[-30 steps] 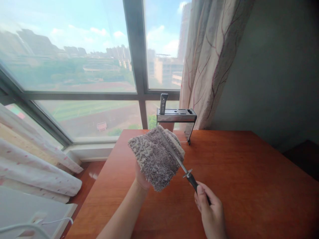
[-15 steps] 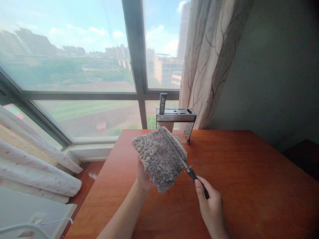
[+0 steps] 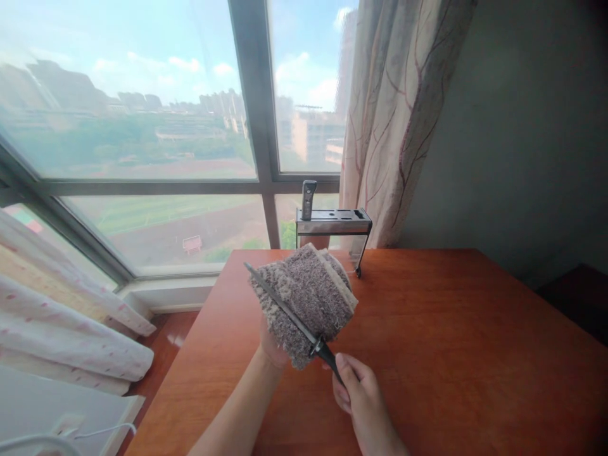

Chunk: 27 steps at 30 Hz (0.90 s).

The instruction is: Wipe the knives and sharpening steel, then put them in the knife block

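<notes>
My left hand (image 3: 273, 342) holds up a fuzzy grey cloth (image 3: 308, 288) from beneath, its fingers mostly hidden behind the fabric. The cloth looks folded, with a pale edge along its right side. In my right hand (image 3: 356, 386) is the black handle of a sharpening steel (image 3: 282, 306). The thin grey rod lies slantwise across the cloth's front, its tip by the upper left corner. A small guard with a ring sits where rod meets handle.
Behind the cloth, a clear-sided knife block (image 3: 335, 221) with a metal top stands on the brown wooden table (image 3: 427, 329), and a grey-handled knife (image 3: 308, 199) sits in it. Windows, a curtain (image 3: 380, 114) and a wall lie beyond.
My right hand has moved left and slightly down, carrying the sharpening steel from the cloth's right side across to its left part. My left hand keeps hold of the cloth.
</notes>
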Each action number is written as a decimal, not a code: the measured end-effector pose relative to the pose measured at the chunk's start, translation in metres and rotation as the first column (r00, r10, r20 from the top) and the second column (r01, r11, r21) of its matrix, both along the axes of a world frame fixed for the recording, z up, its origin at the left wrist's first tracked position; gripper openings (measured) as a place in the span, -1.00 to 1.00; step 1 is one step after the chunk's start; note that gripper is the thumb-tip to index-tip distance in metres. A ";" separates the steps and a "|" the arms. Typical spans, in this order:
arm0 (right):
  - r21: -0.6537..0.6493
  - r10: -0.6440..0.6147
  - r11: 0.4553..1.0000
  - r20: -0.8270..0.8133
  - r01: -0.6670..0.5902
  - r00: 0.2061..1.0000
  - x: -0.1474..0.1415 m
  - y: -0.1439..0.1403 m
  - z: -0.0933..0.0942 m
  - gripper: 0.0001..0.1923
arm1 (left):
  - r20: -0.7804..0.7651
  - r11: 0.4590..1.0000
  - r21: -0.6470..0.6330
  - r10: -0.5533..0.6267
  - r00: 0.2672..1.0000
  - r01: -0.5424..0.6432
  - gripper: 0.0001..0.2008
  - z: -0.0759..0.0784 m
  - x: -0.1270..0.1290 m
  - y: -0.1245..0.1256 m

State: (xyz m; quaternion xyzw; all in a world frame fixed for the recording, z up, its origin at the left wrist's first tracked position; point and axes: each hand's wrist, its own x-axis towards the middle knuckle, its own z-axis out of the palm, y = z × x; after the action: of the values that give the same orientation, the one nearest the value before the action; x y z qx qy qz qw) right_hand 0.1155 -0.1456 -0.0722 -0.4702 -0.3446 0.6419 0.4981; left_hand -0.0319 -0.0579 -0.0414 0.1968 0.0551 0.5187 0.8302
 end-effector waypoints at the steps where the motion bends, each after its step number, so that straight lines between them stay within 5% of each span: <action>1: -0.005 -0.039 0.999 0.005 0.039 0.999 0.000 0.003 0.000 -0.47 | 0.020 1.000 0.011 0.019 1.000 -0.019 -0.44 0.003 0.001 0.001; 6: 0.127 -0.187 0.978 0.154 0.168 0.970 0.014 0.011 0.001 -0.52 | 0.142 0.998 0.064 0.020 0.990 -0.029 -0.34 0.014 0.007 0.006; 15: 0.404 -0.253 0.915 0.552 0.011 0.795 0.000 0.011 0.017 -0.63 | -0.023 0.990 -0.132 0.049 0.999 -0.051 -0.46 -0.001 0.010 0.008; 17: 0.361 -0.202 0.932 0.491 0.013 0.847 -0.008 0.010 0.016 -0.61 | -0.041 0.987 -0.148 0.055 0.998 -0.060 -0.43 0.004 0.010 0.009; 20: 0.082 -0.022 0.997 0.151 0.009 0.988 -0.015 0.007 0.011 -0.50 | -0.092 0.985 -0.170 0.012 0.996 -0.027 -0.37 0.011 0.010 0.007; 22: -0.116 0.103 0.985 -0.177 -0.125 0.979 -0.016 0.003 0.008 -0.45 | -0.106 0.985 -0.171 -0.012 0.994 -0.006 -0.37 0.014 0.011 0.005; 24: -0.171 0.174 0.953 -0.361 -0.249 0.916 -0.015 0.000 0.006 -0.44 | -0.100 0.986 -0.167 -0.008 0.995 -0.009 -0.38 0.015 0.012 0.002; 27: -0.101 0.191 0.972 -0.184 -0.212 0.964 -0.012 -0.005 0.001 -0.41 | -0.117 0.986 -0.169 -0.017 0.993 -0.003 -0.37 0.017 0.016 -0.001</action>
State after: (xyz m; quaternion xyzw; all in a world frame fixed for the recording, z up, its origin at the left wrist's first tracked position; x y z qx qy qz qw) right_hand 0.1039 -0.1504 -0.0710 -0.4040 -0.3069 0.7473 0.4291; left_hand -0.0157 -0.0588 -0.0243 0.1561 0.1472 0.4969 0.8409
